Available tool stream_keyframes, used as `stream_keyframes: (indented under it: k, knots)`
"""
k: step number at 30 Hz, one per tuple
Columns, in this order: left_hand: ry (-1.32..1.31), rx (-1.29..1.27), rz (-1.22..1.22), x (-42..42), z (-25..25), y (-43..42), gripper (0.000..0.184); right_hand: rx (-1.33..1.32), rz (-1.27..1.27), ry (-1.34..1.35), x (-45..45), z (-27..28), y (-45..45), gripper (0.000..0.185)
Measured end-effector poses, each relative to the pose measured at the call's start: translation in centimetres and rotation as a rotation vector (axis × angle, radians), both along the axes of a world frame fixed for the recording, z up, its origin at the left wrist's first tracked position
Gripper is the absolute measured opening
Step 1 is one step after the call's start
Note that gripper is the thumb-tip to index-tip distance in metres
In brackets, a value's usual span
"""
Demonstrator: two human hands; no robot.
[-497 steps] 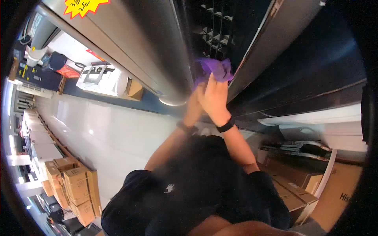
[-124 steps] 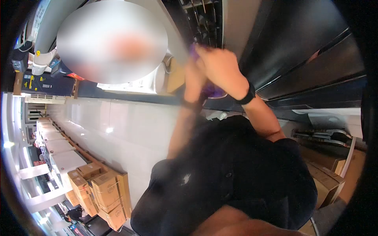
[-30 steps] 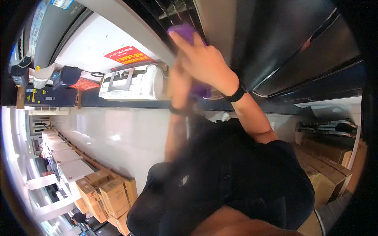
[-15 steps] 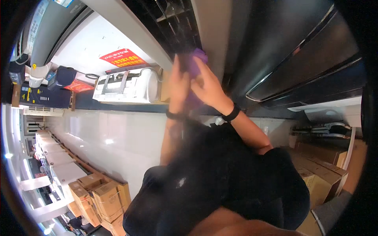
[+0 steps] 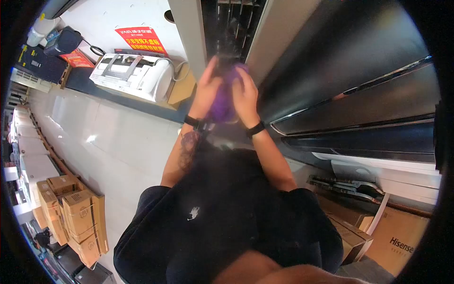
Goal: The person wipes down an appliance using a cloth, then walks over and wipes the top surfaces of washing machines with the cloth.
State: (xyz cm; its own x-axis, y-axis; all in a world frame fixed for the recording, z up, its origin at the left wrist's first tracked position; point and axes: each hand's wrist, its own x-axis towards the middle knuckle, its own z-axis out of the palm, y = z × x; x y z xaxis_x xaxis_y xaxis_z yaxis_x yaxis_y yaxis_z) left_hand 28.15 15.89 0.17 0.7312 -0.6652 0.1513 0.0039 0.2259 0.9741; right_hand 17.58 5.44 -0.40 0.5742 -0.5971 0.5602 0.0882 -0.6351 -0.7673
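Note:
A soft purple cloth hangs bunched between my two hands, blurred by motion. My left hand has its fingers bent against the cloth's left side, and a black band circles that wrist. On the other side, my right hand grips the cloth's right edge with curled fingers; it wears a black band too. Both hands are in front of a narrow dark recess with thin vertical metal parts inside, between two grey uprights. The cloth's far end is partly hidden by the fingers.
Left of the recess, a white cylindrical appliance lies on a dark platform beside a red sign. Large dark glossy panels stand at the right. Cardboard boxes are stacked at lower left, and a Hisense carton stands at lower right.
The view has turned and shifted, so the recess now lies straight ahead. My hands stay on the purple cloth, slightly further apart, with the left one less blurred.

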Motion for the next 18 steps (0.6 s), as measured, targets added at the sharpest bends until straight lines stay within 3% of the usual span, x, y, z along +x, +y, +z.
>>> stream_keyframes:
  k: [6,9,12,18]
  knots:
    - [-0.097,-0.037,0.068,0.6,-1.1,-0.8,0.069,0.330,-0.050,-0.065,1.3,1.0,0.7,0.037]
    - [-0.083,0.063,0.114,-0.2,-1.1,0.0,0.065,0.150,-0.175,0.028,1.0,0.7,0.2,0.026]
    - [0.029,0.179,0.133,-1.4,0.2,0.9,0.063,0.037,-0.124,0.009,0.5,0.9,-0.8,0.022]
    - [-0.053,0.144,0.173,-1.4,-1.8,0.6,0.058,0.041,-0.067,-0.116,0.8,0.7,-1.9,0.023]
